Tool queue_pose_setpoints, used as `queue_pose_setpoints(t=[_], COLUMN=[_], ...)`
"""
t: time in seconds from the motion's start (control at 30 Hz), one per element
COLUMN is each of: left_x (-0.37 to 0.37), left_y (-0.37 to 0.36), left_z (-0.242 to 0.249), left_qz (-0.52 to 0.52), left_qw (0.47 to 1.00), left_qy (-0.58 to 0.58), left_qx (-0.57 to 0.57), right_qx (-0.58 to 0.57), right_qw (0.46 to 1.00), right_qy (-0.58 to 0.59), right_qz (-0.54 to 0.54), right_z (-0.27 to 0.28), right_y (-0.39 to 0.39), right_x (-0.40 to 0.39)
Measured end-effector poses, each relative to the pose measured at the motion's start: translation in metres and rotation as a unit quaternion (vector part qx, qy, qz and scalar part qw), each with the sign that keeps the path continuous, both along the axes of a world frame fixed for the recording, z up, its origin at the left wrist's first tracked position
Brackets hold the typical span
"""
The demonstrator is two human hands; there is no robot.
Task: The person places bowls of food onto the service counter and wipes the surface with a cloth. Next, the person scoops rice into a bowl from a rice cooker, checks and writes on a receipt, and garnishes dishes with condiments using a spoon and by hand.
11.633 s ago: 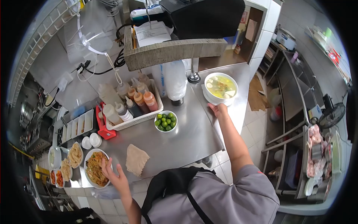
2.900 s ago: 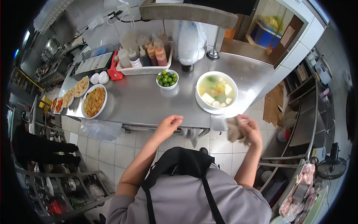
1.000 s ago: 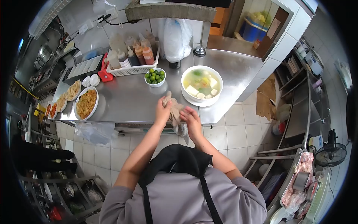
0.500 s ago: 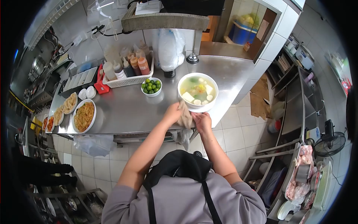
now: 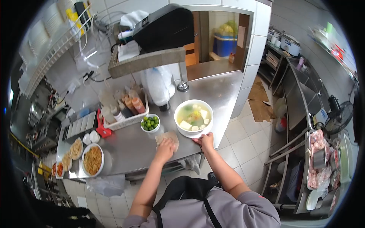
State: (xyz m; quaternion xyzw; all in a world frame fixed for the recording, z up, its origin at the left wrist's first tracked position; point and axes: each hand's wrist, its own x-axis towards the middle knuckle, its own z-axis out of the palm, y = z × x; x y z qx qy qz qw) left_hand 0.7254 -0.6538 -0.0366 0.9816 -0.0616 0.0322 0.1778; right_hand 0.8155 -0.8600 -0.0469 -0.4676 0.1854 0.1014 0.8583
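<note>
My left hand (image 5: 165,149) presses a beige cloth (image 5: 171,140) onto the steel counter (image 5: 125,152), left of the soup bowl. My right hand (image 5: 206,141) is at the near edge of the plate (image 5: 189,134) under that bowl, its fingers closed on the rim. The white bowl (image 5: 177,127) holds a pale broth with white chunks and greens. A small white bowl of green limes (image 5: 150,123) stands just beyond the cloth.
A basket (image 5: 125,121) of sauce bottles stands at the counter's back beside a red holder (image 5: 102,127). Noodles (image 5: 92,160) and other dishes are at the left. A bell (image 5: 183,87) sits behind the soup. A metal shelf (image 5: 148,60) overhangs the back.
My left hand has moved left with the cloth, away from the bowl, and now lays it on the counter. My right hand stays at the plate's edge. The view has shifted.
</note>
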Motion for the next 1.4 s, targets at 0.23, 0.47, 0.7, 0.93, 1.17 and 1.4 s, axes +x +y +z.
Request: queue_pose_setpoints(t=[0.23,0.47,0.7,0.93,1.17,1.4], left_x=[-0.001,-0.001,0.001,0.014,0.029,0.046], left_y=[-0.023,-0.026,-0.03,-0.045,-0.062,-0.076], left_z=[-0.007,-0.01,-0.007,-0.007,0.001,0.003], left_qz=[0.03,0.044,0.058,0.095,0.132,0.178], left_qw=[0.997,0.996,0.996,0.991,0.988,0.981], left_qy=[-0.061,-0.063,-0.049,-0.066,-0.06,-0.059], left_qx=[0.036,0.039,0.051,0.06,0.046,0.041], right_qx=[-0.018,-0.055,-0.068,-0.066,-0.075,-0.056], right_qw=[0.999,0.995,0.995,0.994,0.995,0.998], right_qy=[0.024,0.05,0.026,0.009,0.011,-0.018], right_qz=[-0.043,-0.06,-0.073,-0.085,-0.061,-0.017], right_z=[-0.007,0.008,0.001,0.007,0.008,0.009], right_y=[0.005,0.005,-0.003,-0.019,-0.042,-0.063], right_x=[0.016,0.035,0.087,0.15,0.226,0.287])
